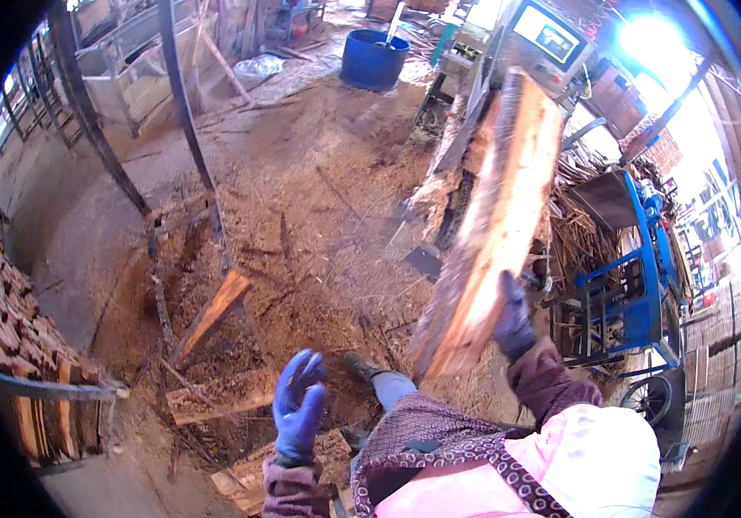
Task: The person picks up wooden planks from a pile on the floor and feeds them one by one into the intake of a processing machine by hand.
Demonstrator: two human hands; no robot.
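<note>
A long, bark-edged wooden slab (495, 224) slants from beside the machine down toward my body, its near end and left edge blurred. My right hand (515, 321), in a dark blue-purple glove, grips its right edge near the lower end; some of the fingers are hidden against the wood. To the left, my gloved left hand (299, 401) is raised and holds nothing, its fingers apart and curving slightly. Below that hand lie short wooden pieces (245, 479) on the ground.
A machine with a screen (550, 36) stands beyond the slab. On the right are a blue metal frame (638, 285) and a heap of thin wood strips (584, 229). A blue tub (375, 62) sits far back. Stacked boards (21, 319) line the left; dark posts (185, 104) rise from debris-strewn ground.
</note>
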